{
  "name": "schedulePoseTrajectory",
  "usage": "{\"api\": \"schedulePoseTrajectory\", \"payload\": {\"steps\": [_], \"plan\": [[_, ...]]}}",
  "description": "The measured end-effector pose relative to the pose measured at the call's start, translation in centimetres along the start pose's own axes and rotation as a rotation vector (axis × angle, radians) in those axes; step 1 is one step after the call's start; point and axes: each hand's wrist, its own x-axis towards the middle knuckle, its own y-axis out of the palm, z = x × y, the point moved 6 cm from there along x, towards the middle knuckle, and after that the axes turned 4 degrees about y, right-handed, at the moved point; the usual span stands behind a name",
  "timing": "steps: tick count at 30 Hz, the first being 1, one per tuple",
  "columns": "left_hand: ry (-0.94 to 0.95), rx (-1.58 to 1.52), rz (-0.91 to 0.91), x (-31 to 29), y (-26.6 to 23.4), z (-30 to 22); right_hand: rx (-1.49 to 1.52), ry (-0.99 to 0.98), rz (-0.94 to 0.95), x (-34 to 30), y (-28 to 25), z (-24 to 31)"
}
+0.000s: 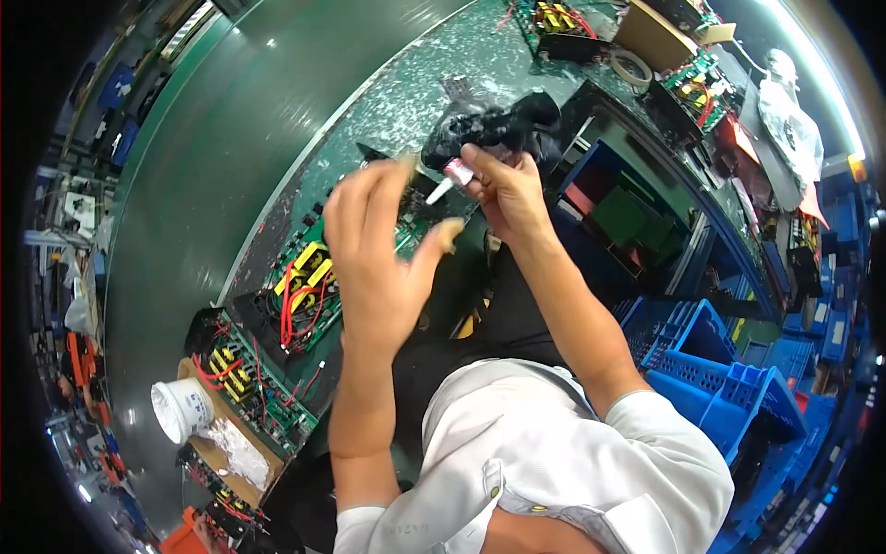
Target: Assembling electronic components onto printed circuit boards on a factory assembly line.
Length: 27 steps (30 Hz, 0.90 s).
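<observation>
In my right hand a small white-and-red tube with a tapered white nozzle is pinched between thumb and fingers, the nozzle slanting down to the left. Right behind it lies a crumpled, shiny black bundle; whether it joins the tube I cannot tell. My left hand is raised to the left of the nozzle, fingers and thumb apart, slightly blurred, with nothing in it. Beneath and beyond it lies a green circuit board with yellow-wrapped parts and red wires, partly hidden by that hand.
Another wired board lies at lower left, beside a white tub and a cardboard box. A roll of tape and more boards are at the upper right. Blue crates stand right of my body.
</observation>
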Motion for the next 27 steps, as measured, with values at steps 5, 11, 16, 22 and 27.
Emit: {"api": "schedulePoseTrajectory", "payload": {"steps": [5,11,16,22,27], "plan": [[0.021,0.225,0.246,1.7,2.6,1.5,0.062,0.064,-0.02,-2.3,2.8,-0.8],[-0.001,0.131,0.346,1.0,4.1,2.4,0.013,0.044,-0.082,-2.9,0.2,-1.0],[0.008,0.12,0.332,0.8,4.3,2.0,-0.01,-0.023,-0.099,-3.3,-0.2,-0.9],[-0.005,-0.113,0.264,0.5,1.1,3.3,-0.031,0.121,-0.048,-3.6,0.0,-1.2],[-0.069,0.028,0.192,-2.4,-1.9,7.7,-0.02,0.058,-0.133,-4.1,-1.7,-3.1]]}}
